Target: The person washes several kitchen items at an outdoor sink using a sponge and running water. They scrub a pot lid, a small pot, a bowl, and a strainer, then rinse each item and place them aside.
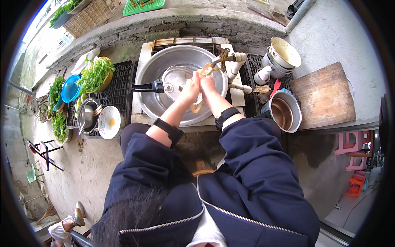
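Observation:
A wide aluminium basin (148, 68) stands before me. Inside it lies a pressure cooker lid (172, 75) with its black handle (148, 87) reaching over the left rim. My left hand (192, 85) and my right hand (207, 84) are pressed together above the lid, below the metal tap (217, 60). A tan ring, seemingly a rubber sealing ring (196, 108), passes through both hands. Its lower loop hangs beneath them, and the gripped part is hidden by the fingers. A strip of brownish material (224, 58) hangs from the tap.
On the left, black crates (122, 80) carry leafy greens (98, 72), a blue basin (70, 88), a steel pot (88, 115) and a patterned bowl (109, 122). Right stand a deep pot (284, 112), stacked enamel bowls (285, 52), a pump bottle (263, 75) and a wooden board (324, 95). Pipes (236, 69) edge the basin.

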A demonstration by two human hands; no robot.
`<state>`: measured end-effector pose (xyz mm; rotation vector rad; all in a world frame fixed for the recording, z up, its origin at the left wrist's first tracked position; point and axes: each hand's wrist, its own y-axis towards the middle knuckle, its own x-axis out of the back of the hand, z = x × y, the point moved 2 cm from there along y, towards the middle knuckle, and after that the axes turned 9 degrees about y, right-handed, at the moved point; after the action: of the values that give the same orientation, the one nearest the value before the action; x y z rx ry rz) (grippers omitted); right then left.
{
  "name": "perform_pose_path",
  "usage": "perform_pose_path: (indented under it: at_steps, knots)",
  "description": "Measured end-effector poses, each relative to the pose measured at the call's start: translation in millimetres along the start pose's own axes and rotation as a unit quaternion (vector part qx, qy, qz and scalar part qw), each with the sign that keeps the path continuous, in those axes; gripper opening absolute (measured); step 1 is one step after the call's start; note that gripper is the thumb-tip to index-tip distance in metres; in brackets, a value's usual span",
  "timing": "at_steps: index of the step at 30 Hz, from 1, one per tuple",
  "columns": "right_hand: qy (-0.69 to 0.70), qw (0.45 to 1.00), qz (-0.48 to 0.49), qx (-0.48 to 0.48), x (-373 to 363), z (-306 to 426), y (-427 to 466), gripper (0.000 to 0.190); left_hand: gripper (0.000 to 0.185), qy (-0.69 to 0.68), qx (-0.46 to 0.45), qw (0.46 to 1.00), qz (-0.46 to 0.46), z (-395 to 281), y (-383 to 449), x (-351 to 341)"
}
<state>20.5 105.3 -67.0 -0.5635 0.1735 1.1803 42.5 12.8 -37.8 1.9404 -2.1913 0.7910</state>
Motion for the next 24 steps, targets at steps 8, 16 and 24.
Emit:
perform_pose_path:
  at_steps: [8, 16, 24]
  knots:
    - [0.21, 0.953, -0.109, -0.189, 35, 14, 37, 0.012, 0.041, 0.197, -0.16, 0.964, 0.079, -32, -62, 26]
    - [0.217, 0.965, -0.035, -0.145, 25, 25, 30, 0.015, 0.031, 0.032, -0.101, 0.969, 0.221, -12, -30, 65]
    - [-0.095, 0.994, 0.048, -0.038, 1, 6, -1, 0.017, 0.069, -0.047, 0.083, 0.987, 0.128, -4, -2, 8]
